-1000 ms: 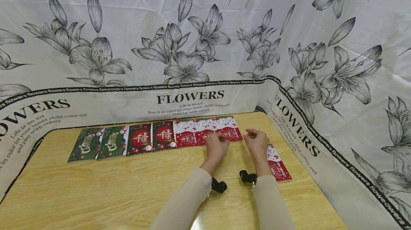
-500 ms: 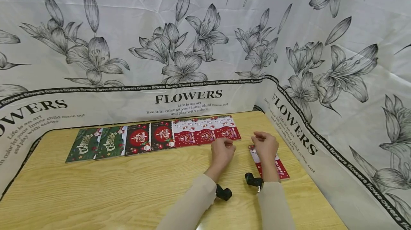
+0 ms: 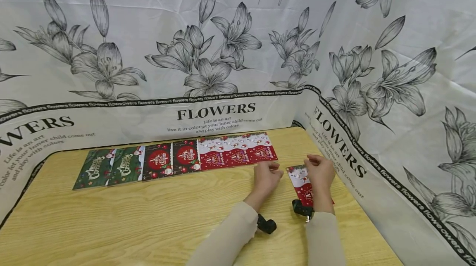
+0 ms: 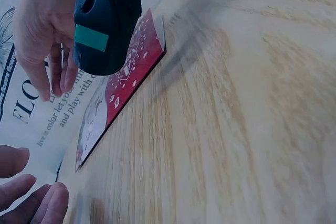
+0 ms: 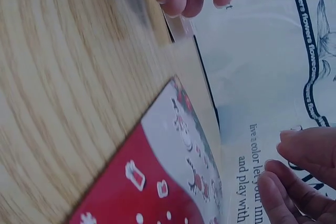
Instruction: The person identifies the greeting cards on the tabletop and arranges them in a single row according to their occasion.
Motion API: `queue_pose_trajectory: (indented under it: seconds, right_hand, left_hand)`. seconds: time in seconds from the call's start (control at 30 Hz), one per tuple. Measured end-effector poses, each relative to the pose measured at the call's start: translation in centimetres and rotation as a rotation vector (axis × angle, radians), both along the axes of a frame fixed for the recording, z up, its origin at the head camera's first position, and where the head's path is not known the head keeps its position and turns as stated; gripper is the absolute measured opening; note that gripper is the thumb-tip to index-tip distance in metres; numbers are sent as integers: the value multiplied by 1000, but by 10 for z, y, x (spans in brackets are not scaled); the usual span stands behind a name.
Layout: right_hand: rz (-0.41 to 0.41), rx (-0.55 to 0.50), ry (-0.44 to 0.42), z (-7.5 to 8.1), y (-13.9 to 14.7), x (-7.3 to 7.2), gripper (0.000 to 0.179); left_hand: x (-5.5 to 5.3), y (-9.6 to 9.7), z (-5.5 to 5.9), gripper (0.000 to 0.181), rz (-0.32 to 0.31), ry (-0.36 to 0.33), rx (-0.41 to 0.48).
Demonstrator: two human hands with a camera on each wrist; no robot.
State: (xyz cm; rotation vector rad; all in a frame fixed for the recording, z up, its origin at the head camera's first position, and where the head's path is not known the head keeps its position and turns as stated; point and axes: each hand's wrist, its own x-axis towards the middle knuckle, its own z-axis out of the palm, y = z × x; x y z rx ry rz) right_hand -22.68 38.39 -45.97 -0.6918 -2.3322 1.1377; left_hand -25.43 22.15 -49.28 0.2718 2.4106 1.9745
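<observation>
A red-and-white Christmas card [image 3: 300, 184] lies on the table at the right, slightly turned. My right hand [image 3: 322, 177] is over its right side, partly covering it in the head view. In the right wrist view the fingers stay apart from the card [image 5: 152, 166], loosely bent around nothing. My left hand [image 3: 267, 181] is left of this card, just in front of the right end of a card row, also holding nothing. That row has two green cards [image 3: 126, 166], two dark cards with red circles [image 3: 186, 156] and three red-and-white cards [image 3: 238, 150].
The wooden table [image 3: 130, 220] ends at a flower-printed cloth [image 3: 219, 121] behind and another side of it at the right. Black wrist cameras [image 3: 267, 224] are strapped under both sleeves. The row runs along the table's back edge.
Both hands have moved right and a little nearer, away from the row. The right hand has come over the single card, which now shows more of its left side. The row stays put.
</observation>
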Motion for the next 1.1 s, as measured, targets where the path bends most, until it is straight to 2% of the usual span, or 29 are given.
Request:
queue_pose_trajectory:
  seconds: [0.2, 0.5, 0.8, 1.1]
  right_hand:
    - [-47, 1, -11, -4, 13, 3, 26]
    - [-67, 33, -58, -14, 26, 3, 26]
    - [-29, 21, -167, -19, 32, 4, 31]
    - [-12, 49, -172, -20, 31, 4, 28]
  left_hand:
    - [3, 10, -2, 23, -32, -30, 14]
    - [8, 19, -3, 24, -50, -62, 17]
    - [8, 23, -1, 28, -45, -119, 9]
    - [7, 27, 3, 31, -65, -201, 28]
